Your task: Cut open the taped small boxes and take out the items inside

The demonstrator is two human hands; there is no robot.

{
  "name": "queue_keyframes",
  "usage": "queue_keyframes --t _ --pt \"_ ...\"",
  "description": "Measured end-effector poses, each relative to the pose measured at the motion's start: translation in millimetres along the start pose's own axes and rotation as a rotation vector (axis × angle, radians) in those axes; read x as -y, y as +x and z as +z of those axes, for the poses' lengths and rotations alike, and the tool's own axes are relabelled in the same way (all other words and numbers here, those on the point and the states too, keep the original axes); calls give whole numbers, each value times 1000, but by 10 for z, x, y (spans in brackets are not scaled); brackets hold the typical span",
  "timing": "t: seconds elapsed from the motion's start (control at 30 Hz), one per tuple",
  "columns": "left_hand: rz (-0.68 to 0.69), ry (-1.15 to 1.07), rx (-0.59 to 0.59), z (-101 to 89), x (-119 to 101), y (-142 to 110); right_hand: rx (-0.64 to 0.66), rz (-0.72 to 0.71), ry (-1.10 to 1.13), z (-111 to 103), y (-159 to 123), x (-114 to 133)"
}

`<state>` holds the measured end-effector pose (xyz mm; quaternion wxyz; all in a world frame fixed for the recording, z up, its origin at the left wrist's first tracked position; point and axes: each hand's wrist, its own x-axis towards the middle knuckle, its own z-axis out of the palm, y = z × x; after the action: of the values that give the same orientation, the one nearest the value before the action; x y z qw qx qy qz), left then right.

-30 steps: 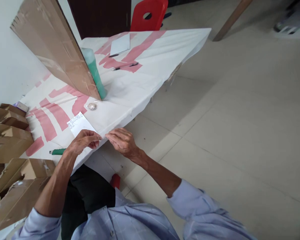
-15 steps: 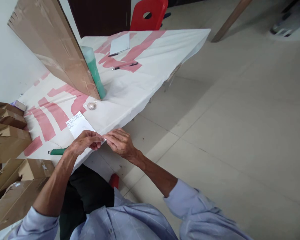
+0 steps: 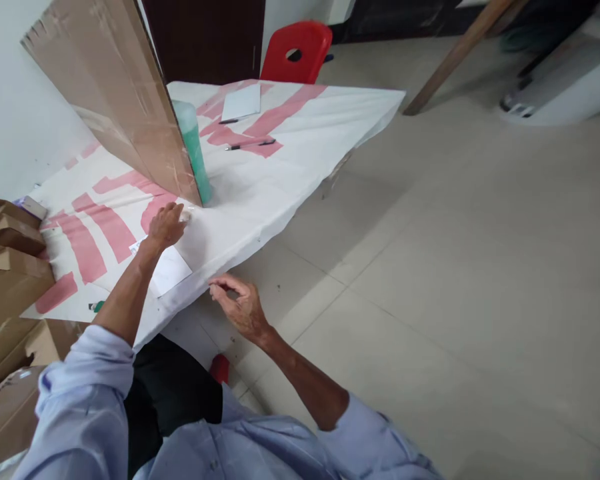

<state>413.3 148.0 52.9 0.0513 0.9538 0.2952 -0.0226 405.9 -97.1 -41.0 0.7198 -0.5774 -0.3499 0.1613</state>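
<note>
My left hand [image 3: 167, 225] reaches over a small plastic-wrapped lump [image 3: 185, 216] on the table. Its finger and thumb are apart on either side of the lump; whether they touch it is unclear. Under my left forearm lies a white sheet [image 3: 173, 272], its small printed shapes mostly covered. Just beyond the table's near edge, my right hand [image 3: 241, 308] is held up with thumb and forefinger brought together. Anything between those fingertips is too small to make out. A green object [image 3: 97, 307] pokes out beside my left forearm.
A tall cardboard sheet [image 3: 125, 107] stands on the cloth-covered table [image 3: 250, 193], with a green bottle [image 3: 195, 157] behind it. Farther back lie a pen [image 3: 250, 145] and a white pad [image 3: 241, 102]. Cardboard boxes [image 3: 15, 280] line the left; a red chair [image 3: 300, 50] stands beyond.
Both hands were together over the table edge, pinching something tiny and shiny. My left hand has moved away to the wrapped lump, while the right stays near the edge.
</note>
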Motion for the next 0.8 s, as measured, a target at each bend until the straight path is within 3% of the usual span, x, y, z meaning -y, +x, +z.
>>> queue_keyframes --t 0.1,0.37,0.6,0.73,0.8 --pt "4 108 67 118 -58 111 17 71 57 77 -114 147" --pt "-32 107 13 315 30 17 -20 200 178 155 -85 306" --pt "-39 -10 -81 393 -22 -284 -24 167 174 237 -78 479" --pt "-18 -154 -245 353 79 -676 81 16 172 340 -92 1014" --pt "24 -399 -430 336 188 -972 300 -257 89 462 -177 1448"
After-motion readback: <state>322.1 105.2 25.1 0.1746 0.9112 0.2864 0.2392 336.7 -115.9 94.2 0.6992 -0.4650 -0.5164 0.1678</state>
